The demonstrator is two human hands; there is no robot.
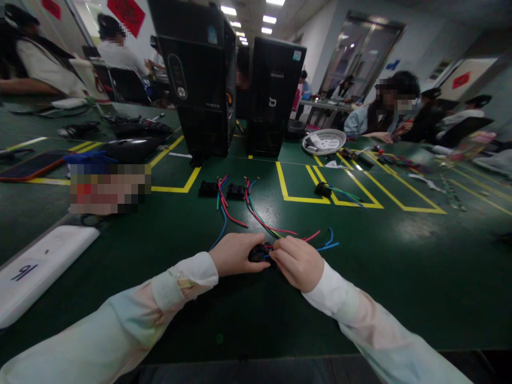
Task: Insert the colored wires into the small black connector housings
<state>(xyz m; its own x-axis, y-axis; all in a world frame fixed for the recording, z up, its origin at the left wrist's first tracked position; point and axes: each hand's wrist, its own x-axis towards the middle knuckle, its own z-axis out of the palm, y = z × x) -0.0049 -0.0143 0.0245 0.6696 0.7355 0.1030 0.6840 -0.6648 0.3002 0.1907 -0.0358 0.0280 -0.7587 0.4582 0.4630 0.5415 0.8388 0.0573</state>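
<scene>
Near the front of the green table, my left hand (239,254) is closed around a small black connector block (260,253). My right hand (299,261) pinches at the right side of that block, where wires enter it; the fingertips hide the exact grip. Red and blue wires (328,246) stick out to the right beyond my right hand. Just behind my hands lie two similar black blocks, one on the left (208,188) and one on the right (236,191), each trailing red, blue and green wires towards me.
Two black computer towers, one left (200,80) and one right (276,96), stand at the back. Another wired black block (323,189) lies by yellow tape. A white basket (334,141) is behind it. A long white case (44,266) lies at left. A co-worker (380,117) sits across at right.
</scene>
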